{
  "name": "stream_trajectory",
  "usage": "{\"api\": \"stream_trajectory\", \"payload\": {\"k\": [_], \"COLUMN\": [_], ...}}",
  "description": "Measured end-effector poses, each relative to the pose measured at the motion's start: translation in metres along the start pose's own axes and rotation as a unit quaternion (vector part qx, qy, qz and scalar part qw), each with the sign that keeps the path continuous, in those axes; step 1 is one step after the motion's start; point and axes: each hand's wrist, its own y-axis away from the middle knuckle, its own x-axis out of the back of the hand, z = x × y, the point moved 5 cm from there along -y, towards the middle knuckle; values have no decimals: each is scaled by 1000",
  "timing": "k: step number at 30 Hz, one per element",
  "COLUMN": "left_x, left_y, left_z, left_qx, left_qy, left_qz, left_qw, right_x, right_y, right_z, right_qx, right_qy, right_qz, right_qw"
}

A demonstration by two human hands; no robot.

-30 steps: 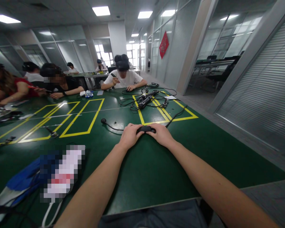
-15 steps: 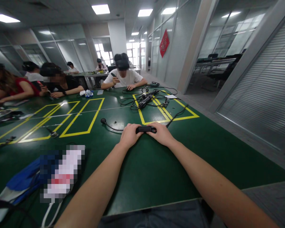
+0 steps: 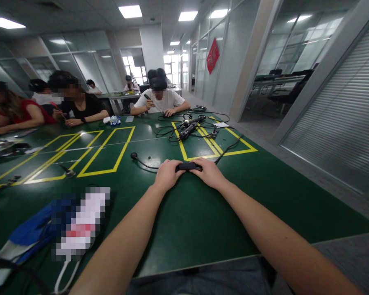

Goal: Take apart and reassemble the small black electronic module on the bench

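Note:
Both my hands hold a small black bar-shaped device (image 3: pixel 187 166) just above the green table. Around its left end the fingers of my left hand (image 3: pixel 168 173) are closed. My right hand (image 3: pixel 209 173) grips the right end, thumb along the near side. A black cable (image 3: pixel 146 164) lies to the left of my left hand and ends in a round black knob (image 3: pixel 134 156). Another black cable (image 3: pixel 227 150) leads away past my right hand toward the back right. My palms hide where the cables meet the device.
Black tools with tangled cables (image 3: pixel 189 130) lie on the green table (image 3: pixel 203 229) within yellow tape outlines (image 3: pixel 115 164). A blue cloth item (image 3: pixel 33 229) and a blurred white-and-red item (image 3: pixel 86 223) with a cord are at left. Co-workers (image 3: pixel 160 98) sit across and at left.
My hands stay in place with the device, which looks turned very slightly. At left, the co-worker in black has raised their head.

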Motion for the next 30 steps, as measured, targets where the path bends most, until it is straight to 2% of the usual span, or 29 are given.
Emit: {"api": "stream_trajectory", "payload": {"k": [4, 11, 30], "left_x": [0, -1, 1], "left_y": [1, 2, 3], "left_z": [1, 2, 5], "left_qx": [-3, 10, -33], "left_qy": [-2, -1, 81], "left_qz": [7, 15, 15], "left_qw": [1000, 1000, 996], "right_x": [1, 1, -2], "right_y": [0, 2, 1], "right_z": [-3, -7, 2], "right_qx": [-9, -63, -28], "right_qy": [11, 24, 8], "right_qz": [3, 12, 14], "right_qw": [1000, 998, 999]}}
